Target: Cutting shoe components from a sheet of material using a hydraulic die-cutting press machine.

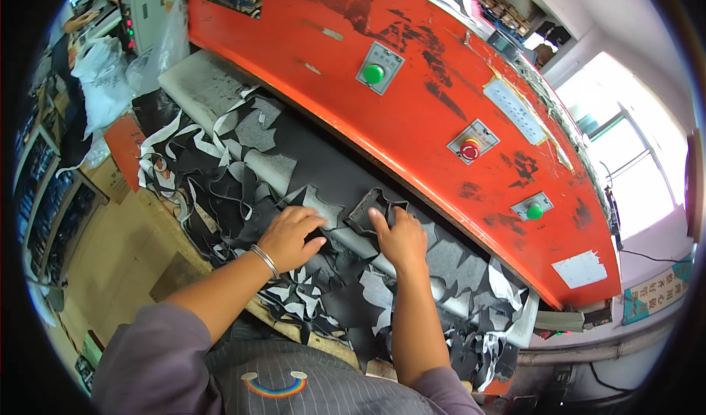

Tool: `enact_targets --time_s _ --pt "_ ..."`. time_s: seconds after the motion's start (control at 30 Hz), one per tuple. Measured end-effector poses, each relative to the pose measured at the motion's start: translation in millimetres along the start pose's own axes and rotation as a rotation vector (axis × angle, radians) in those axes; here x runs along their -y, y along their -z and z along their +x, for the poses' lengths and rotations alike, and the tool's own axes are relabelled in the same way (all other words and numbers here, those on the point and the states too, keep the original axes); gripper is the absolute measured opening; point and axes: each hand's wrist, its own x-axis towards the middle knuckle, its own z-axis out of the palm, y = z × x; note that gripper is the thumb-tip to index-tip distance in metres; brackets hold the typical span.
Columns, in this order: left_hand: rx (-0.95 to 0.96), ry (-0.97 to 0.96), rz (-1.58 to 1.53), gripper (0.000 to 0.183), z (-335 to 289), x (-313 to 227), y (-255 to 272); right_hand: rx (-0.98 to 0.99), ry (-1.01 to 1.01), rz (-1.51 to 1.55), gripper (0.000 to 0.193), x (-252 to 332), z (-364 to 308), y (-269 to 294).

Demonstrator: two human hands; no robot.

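My left hand (293, 238), with metal bangles at the wrist, has its fingers apart over a grey offcut (318, 200) and dark scraps, nothing visible in it. To its right, my right hand (404, 242) grips the near right side of a dark, frame-like cutting die (362, 213) between thumb and fingers. The die rests on a sheet of black material (316, 161), close below the red machine beam. Part of the die's right wall is hidden behind the fingers.
The red beam (434, 99) spans the far side, with green push buttons (373, 74) and a red stop button (469, 149). Tangled black and white offcuts (301, 297) cover the near bed. A pale roll-like edge (198, 84) and white plastic bags (103, 77) stand at left.
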Motion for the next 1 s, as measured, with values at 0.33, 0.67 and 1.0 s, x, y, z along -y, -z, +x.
enact_targets --time_s 0.33,0.67,1.0 --pt "1.15 0.212 0.305 0.076 4 -21 73 0.138 -0.295 0.034 0.061 -23 32 -34" --pt "0.309 0.359 -0.649 0.069 99 -24 -86 0.01 -0.368 0.778 0.016 -57 -15 -37" --pt "0.586 0.098 -0.511 0.029 43 -3 -70 -0.226 -0.382 1.101 0.007 -39 -21 -10"
